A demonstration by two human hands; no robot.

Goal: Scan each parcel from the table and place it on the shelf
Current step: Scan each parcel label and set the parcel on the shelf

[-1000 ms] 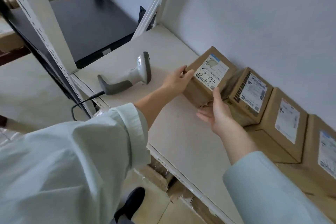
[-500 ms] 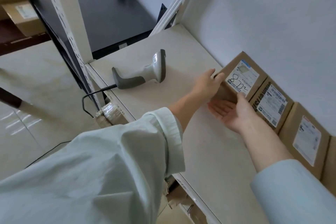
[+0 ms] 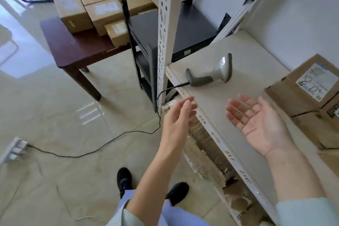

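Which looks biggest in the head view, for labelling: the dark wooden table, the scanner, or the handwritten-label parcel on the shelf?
1. dark wooden table
2. handwritten-label parcel, cut off by the frame edge and nearer, so its rank over the scanner is unsure
3. scanner

The person wears a pale, mint-tinted shirt whose loose sleeves are pushed up, leaving both forearms bare; the left hand (image 3: 178, 115) and right hand (image 3: 260, 123) carry no gloves, rings or watch. Below are light blue trousers (image 3: 168, 214) and black shoes (image 3: 124, 180) with a low, rounded shape.
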